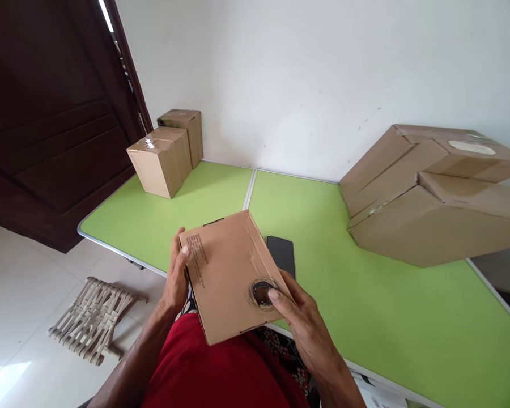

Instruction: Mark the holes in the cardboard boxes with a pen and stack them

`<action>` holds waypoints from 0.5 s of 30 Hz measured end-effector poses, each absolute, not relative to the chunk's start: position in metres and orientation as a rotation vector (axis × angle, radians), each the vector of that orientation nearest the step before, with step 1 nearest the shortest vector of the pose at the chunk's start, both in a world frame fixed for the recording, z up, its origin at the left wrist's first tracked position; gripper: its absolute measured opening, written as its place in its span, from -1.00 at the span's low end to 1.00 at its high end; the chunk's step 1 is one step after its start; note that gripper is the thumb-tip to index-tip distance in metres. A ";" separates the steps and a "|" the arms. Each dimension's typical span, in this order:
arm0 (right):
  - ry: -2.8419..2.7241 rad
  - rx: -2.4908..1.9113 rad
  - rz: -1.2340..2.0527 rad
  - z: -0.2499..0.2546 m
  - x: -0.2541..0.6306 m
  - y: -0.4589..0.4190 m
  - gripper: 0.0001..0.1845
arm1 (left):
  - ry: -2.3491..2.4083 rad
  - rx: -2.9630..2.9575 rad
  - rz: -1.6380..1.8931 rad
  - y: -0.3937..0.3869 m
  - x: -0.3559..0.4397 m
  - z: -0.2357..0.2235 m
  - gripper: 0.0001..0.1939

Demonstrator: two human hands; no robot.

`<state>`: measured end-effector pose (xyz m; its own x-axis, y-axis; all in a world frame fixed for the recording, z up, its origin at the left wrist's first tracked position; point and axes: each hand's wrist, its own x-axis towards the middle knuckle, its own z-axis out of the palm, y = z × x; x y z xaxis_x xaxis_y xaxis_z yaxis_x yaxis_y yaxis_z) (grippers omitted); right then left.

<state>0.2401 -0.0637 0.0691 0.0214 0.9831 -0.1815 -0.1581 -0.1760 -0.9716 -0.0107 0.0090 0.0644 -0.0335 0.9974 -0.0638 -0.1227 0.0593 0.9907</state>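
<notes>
Between my two hands is a flat cardboard box (225,272), tilted over the front edge of the green table. Small dark print runs along its left side, and a round hole with dark scribbled marks around it sits near its lower right corner. My left hand (178,277) grips the left edge, thumb on the top face and fingers underneath. My right hand (304,317) closes on the right edge, its thumb at the rim of the hole. Beyond the box lies a dark phone (281,254), partly covered by the box and my right hand.
Several small taped cartons (157,170) stand at the table's back left. A large opened carton (408,209) fills the right end. The green table (331,300) has a pale seam and meets a white wall. A woven stool (91,317) stands on the floor, near a dark door (55,113).
</notes>
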 end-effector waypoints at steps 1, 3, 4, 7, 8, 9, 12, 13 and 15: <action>-1.025 -1.253 1.366 0.072 0.247 -0.059 -0.31 | 1.216 1.124 1.320 0.014 -0.020 0.065 -0.10; -1.163 -1.297 1.352 0.085 0.265 -0.046 -0.30 | 1.289 1.269 1.422 0.021 -0.037 0.072 -0.11; -1.259 -1.315 1.368 0.094 0.274 -0.037 -0.30 | 1.310 1.369 1.394 0.023 -0.042 0.078 -0.13; -1.645 -1.289 1.435 0.124 0.281 -0.007 -0.37 | 1.233 1.660 1.096 0.022 -0.039 0.100 -0.18; -1.760 -1.255 1.451 0.133 0.277 0.003 -0.39 | 1.158 1.720 0.972 0.019 -0.032 0.106 -0.12; -1.842 -1.217 1.467 0.139 0.270 0.012 -0.40 | 1.069 1.755 0.846 0.016 -0.024 0.111 -0.02; -1.883 -1.168 1.478 0.142 0.243 0.034 -0.35 | 0.925 1.699 0.543 0.012 -0.004 0.119 0.26; -1.850 -1.178 1.475 0.139 0.236 0.038 -0.32 | 0.939 1.640 0.488 0.013 -0.003 0.119 0.27; -1.759 -1.206 1.455 0.129 0.232 0.042 -0.31 | 1.010 1.504 0.477 0.015 -0.012 0.113 0.17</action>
<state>0.2323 0.0419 0.1291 -0.4447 0.8870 -0.1245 0.2886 0.0103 -0.9574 -0.0120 0.0155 0.1130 0.5386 0.8048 -0.2494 0.3185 0.0796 0.9446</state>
